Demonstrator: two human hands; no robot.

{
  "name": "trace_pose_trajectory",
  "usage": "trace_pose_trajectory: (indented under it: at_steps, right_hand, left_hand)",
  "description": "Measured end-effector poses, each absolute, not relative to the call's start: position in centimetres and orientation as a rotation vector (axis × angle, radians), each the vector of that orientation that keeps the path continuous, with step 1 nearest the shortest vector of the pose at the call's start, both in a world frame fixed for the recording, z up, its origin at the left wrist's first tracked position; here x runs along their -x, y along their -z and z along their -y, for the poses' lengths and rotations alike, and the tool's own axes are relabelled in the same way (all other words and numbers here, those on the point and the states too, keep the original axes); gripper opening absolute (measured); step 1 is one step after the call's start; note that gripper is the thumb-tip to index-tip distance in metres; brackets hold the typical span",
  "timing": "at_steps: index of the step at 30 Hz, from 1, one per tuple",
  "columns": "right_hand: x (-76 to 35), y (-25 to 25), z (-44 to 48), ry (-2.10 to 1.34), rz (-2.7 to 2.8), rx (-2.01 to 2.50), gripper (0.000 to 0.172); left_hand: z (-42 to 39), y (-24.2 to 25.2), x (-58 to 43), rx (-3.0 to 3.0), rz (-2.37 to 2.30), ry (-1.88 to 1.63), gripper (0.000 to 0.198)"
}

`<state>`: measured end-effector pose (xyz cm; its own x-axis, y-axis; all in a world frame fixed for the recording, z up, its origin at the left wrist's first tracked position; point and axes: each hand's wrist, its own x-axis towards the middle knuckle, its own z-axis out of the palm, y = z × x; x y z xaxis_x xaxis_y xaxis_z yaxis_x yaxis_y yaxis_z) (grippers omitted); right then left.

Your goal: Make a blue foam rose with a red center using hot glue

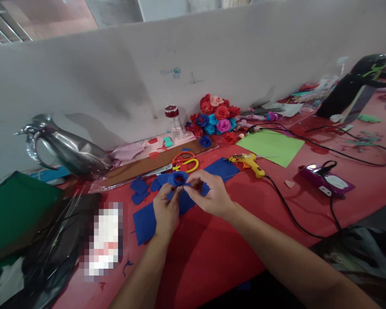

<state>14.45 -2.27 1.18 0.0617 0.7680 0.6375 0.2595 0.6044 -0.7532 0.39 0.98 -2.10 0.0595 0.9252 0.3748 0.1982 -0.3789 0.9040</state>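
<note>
I hold the small blue foam flower (178, 178) up over the middle of the red desk (231, 240), my left hand (166, 210) pinching it from below at its base and my right hand (209, 195) pinching its outer petal edge from the side. It looks feather-light, soft and springy, so I judge it will crush or unroll if squeezed hard; the base is the safest grip. Blue foam sheets (148, 221) lie beneath, with the scissors (183, 163) and glue gun (249, 162) just behind.
</note>
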Motion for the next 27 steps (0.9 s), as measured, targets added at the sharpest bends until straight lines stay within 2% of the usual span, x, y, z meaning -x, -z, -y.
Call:
trace_pose_trajectory:
  at_steps: [2, 8, 14, 27]
  right_hand:
    - [-14.4, -1.0, 2.3, -0.367, 1.521, 0.888, 0.010]
    - [-14.3, -0.9, 2.3, -0.082, 1.619, 0.868, 0.006]
    - [-14.0, -1.0, 2.4, -0.054, 1.549, 0.886, 0.004]
    - [-14.2, 0.1, 2.5, 0.318, 1.626, 0.847, 0.013]
  left_hand:
    - [-1.0, 2.3, -0.3, -1.693, -1.145, -1.385, 0.016]
    - [-0.7, 1.7, -0.2, -1.924, -1.224, -1.411, 0.013]
    - [-0.5, 1.3, -0.5, -2.137, -1.223, -1.520, 0.016]
    - [-0.5, 2.2, -0.4, -2.283, -1.190, -1.644, 0.013]
